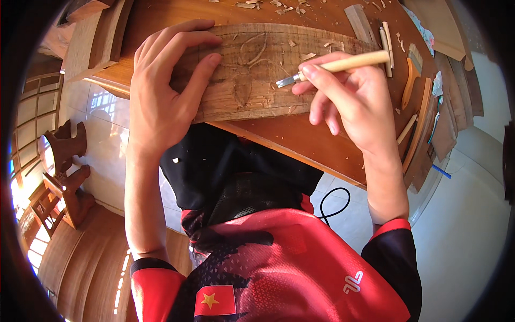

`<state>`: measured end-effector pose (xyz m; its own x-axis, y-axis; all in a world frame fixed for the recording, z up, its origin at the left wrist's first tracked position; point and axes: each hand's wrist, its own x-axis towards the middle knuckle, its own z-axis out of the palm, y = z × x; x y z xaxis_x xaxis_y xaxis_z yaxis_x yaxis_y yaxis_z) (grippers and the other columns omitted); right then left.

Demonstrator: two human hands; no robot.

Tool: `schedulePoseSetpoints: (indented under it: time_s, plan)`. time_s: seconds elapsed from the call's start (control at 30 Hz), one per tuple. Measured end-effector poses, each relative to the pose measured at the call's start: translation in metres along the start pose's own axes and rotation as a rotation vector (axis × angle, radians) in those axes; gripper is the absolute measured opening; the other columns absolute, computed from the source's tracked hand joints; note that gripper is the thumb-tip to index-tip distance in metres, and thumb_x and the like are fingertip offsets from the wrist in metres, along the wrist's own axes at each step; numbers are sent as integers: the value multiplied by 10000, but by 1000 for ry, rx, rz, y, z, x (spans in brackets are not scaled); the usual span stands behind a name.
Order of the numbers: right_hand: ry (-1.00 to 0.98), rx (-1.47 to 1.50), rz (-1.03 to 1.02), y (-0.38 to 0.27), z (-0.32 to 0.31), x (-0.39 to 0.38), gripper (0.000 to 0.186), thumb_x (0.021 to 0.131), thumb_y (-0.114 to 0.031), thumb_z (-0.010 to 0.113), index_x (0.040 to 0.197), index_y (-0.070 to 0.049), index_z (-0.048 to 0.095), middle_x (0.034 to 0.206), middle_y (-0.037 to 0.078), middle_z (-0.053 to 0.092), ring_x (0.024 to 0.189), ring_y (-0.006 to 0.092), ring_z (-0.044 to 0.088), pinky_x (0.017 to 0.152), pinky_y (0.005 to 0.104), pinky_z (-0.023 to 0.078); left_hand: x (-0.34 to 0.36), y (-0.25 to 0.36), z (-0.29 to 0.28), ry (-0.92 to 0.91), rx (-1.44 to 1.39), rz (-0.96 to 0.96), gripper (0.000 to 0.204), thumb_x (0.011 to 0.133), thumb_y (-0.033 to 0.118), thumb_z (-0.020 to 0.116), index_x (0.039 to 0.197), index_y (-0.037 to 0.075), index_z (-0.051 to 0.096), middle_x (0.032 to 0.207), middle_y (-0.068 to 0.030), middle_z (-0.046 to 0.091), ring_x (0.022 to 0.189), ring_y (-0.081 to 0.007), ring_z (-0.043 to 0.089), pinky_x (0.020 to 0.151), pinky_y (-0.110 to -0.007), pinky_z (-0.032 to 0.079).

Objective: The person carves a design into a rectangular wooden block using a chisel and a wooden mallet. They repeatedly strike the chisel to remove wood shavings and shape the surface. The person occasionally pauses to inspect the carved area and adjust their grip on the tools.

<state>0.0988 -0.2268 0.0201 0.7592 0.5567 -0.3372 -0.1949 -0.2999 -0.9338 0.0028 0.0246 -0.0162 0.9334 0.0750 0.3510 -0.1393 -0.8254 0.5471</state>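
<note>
A brown wooden board [279,45] with carved and drawn lines lies flat near the table's front edge. My left hand [163,96] rests on the board's left end, fingers stretched and thumb spread apart from them. In my right hand [357,102] is a carving chisel [357,61] with a pale wooden handle and a short metal blade. Thumb and fingers pinch it near the blade. The handle slants up to the right, and the blade tip points left, just over the board's right half; I cannot tell whether it touches the wood. Small chips lie on the board.
Right of the board on the table [300,142] lie a wood block [360,22], slim pale-handled tools [385,48] and a flat brush [411,80]. Wood shavings [249,4] are scattered at the back. Thick wood pieces [102,40] sit at the left corner. A black cable [335,199] loops below the table.
</note>
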Motion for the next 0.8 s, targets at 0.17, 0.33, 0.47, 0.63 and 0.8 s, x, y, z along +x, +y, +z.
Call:
schedulePoseSetpoints:
  time_s: [0.17,0.33,0.47,0.63,0.8]
  plan:
    - [-63,52,-84,7,0,0,235,1033,-151,643,1130,59,683,941,185,741,673,153,718,427,219,493,1,-2,3,51,-30,5,174,924,155,714,1075,69,729,1245,-76,713,1151,-307,626,1062,-405,429]
    - [-64,18,13,-4,1,6,272,1028,-186,657,1131,64,685,927,184,742,680,183,739,438,227,506,0,-3,3,56,-29,0,177,923,157,716,1074,66,728,1246,-78,714,1146,-309,627,1059,-403,430]
    - [-12,-12,9,-6,-5,5,282,1022,-199,667,1121,63,688,915,186,744,650,176,728,443,227,505,0,-3,2,35,-27,5,186,930,141,703,1092,51,724,1270,-93,705,1176,-307,620,1069,-401,428]
    - [2,36,-1,-1,3,1,275,1023,-186,660,1120,70,685,912,187,734,676,188,732,450,235,514,0,-4,3,62,-29,16,177,922,162,719,1073,69,729,1239,-82,714,1144,-308,629,1055,-403,431]
    - [9,34,20,-1,0,0,271,1022,-179,661,1127,70,680,909,185,729,688,193,733,461,244,526,0,-4,5,65,-41,22,171,921,157,721,1067,68,730,1230,-79,718,1138,-307,636,1050,-402,437]
